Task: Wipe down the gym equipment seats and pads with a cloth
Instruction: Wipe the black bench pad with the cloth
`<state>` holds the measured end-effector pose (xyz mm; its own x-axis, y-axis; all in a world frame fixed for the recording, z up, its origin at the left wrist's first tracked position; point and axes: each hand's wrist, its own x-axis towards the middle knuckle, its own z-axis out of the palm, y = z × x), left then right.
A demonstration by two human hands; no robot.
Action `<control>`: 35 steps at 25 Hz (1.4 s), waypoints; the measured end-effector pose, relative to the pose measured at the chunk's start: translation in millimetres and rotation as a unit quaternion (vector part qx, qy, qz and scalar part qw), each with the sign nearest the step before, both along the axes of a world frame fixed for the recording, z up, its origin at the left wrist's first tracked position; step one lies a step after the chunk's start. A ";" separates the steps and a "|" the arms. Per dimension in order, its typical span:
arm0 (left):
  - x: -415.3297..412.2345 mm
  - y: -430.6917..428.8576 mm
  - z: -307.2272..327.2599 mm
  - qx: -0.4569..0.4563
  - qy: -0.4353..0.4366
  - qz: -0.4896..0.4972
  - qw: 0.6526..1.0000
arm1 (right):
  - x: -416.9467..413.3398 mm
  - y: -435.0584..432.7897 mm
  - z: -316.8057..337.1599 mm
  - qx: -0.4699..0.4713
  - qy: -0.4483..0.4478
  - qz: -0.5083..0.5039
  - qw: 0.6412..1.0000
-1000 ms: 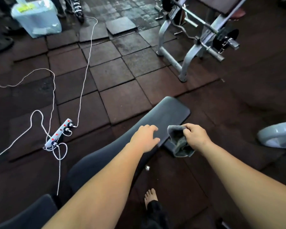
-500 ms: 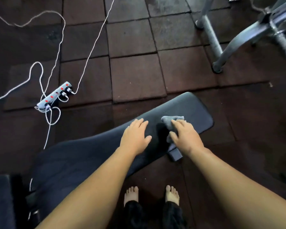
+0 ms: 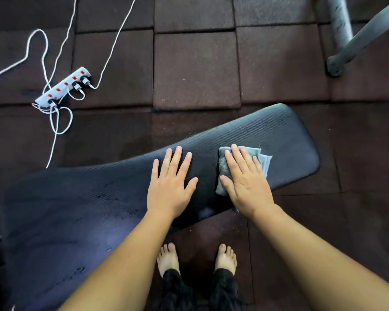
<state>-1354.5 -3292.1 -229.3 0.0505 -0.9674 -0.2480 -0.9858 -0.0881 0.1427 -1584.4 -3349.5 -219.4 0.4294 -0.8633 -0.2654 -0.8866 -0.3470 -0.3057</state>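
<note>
Wiping looks barely begun: right hand (image 3: 245, 178) presses the cloth (image 3: 225, 171) flat, fingers straight, on the pad (image 3: 76, 209); left hand (image 3: 170, 180) spread beside; most remains.

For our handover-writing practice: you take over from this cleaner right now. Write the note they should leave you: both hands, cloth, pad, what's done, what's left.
Left hand: open, flat on the black bench pad.
Right hand: open, fingers straight, pressing the grey cloth onto the pad near its right end.
Done: cloth is on the pad; how much is already wiped cannot be told.
Left: probably wipe the pad's full length leftward, then any other seats and pads.
Mind the power strip and cables on the floor to the left.
</note>
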 end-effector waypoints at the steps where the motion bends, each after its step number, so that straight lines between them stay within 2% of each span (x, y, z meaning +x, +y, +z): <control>1: -0.6 0.2 -7.1 -0.011 -0.005 0.001 1.000 | 1.7 -12.8 -7.6 -0.012 -0.002 -0.004 1.000; 6: -1.6 -0.7 -17.1 -0.051 -0.017 -0.001 0.999 | 38.5 -99.8 -18.7 -0.050 0.033 -0.026 0.998; 11: -0.1 0.8 -17.3 -0.050 -0.019 -0.005 0.999 | -9.1 -17.4 -9.9 -0.059 0.036 0.046 0.997; 13: -0.3 0.3 -17.8 -0.053 -0.021 -0.004 0.998 | -29.5 -28.0 -10.9 -0.050 0.036 0.079 0.995; 18: 0.4 1.4 -21.1 -0.072 -0.028 -0.002 0.997 | 8.7 -119.5 -14.2 -0.036 0.066 -0.003 0.997; 20: -0.4 1.4 -20.8 -0.078 -0.023 -0.002 0.997 | 1.3 -85.5 -11.9 -0.051 0.064 0.011 0.997; 22: -0.8 0.9 -20.9 -0.080 -0.021 -0.001 0.997 | -33.7 -31.2 -7.7 -0.050 0.060 0.079 0.994; 24: -0.4 1.1 -21.2 -0.082 -0.023 0.001 0.996 | -70.4 -34.6 -5.3 -0.047 0.047 0.116 0.991; 29: -0.1 1.0 -23.1 -0.085 -0.033 0.000 0.996 | -46.4 -155.8 -17.5 -0.050 0.078 -0.029 0.995; 32: -0.2 1.8 -23.0 -0.084 -0.027 0.001 0.996 | -48.9 -112.5 -18.0 -0.067 0.074 -0.016 0.995; 35: -0.8 1.7 -22.7 -0.089 -0.023 0.001 0.996 | -103.4 -44.2 -9.4 -0.064 0.074 0.045 0.994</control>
